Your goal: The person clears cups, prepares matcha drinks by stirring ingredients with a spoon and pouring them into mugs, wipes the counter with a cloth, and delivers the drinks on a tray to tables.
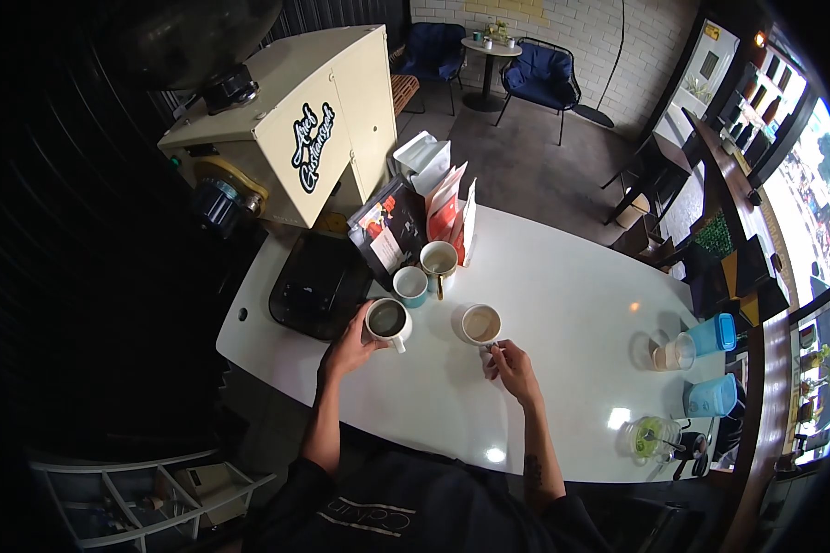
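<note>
Clasped by a person's left hand (348,348), one mug (390,320) is mouth up over the white table (567,323), long axis near upright, handle toward the person; the right hand (515,370) pinches a second mug (477,323), similarly set, by its handle. Beyond stand a teal cup (413,293) and a gold-handled mug (439,257).

Left-hand mug (406,329), right-hand mug (461,321): smooth glazed ceramic look. Table (563,276) glossy, smooth. Boxy machine (277,129): painted metal, satin. Shirt (443,493) matt cloth.
</note>
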The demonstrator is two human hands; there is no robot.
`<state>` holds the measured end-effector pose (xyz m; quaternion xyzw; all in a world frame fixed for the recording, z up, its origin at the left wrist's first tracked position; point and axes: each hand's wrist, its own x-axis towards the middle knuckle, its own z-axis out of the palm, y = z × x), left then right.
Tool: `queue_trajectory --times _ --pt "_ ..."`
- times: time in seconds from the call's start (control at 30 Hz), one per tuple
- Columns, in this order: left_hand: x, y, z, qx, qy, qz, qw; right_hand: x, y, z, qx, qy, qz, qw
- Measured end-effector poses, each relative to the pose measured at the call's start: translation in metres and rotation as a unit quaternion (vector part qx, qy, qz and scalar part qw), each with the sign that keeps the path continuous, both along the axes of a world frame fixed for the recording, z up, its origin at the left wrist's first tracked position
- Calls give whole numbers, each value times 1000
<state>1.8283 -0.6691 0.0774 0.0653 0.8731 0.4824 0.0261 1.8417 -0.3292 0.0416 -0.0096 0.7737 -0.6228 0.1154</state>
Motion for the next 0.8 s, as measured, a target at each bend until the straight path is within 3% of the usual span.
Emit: queue_trajectory --times 0.27,0.4,0.53,0.63,0.73,0.8 --pt "-1 -5 -11 -7 38 50 998 12 0 13 3 -31 -10 999" --pt "5 -6 1 -21 74 52 996 20 2 14 19 -28 -21 999" --pt "21 8 45 -35 117 53 991 31 7 14 45 -25 -23 998" --pt "29 36 45 75 191 47 978 40 9 14 41 -36 -23 998" --pt "37 71 19 241 61 -49 967 49 6 19 23 -45 -42 998" --pt "40 95 3 241 12 -94 966 55 8 16 28 -43 -54 997"
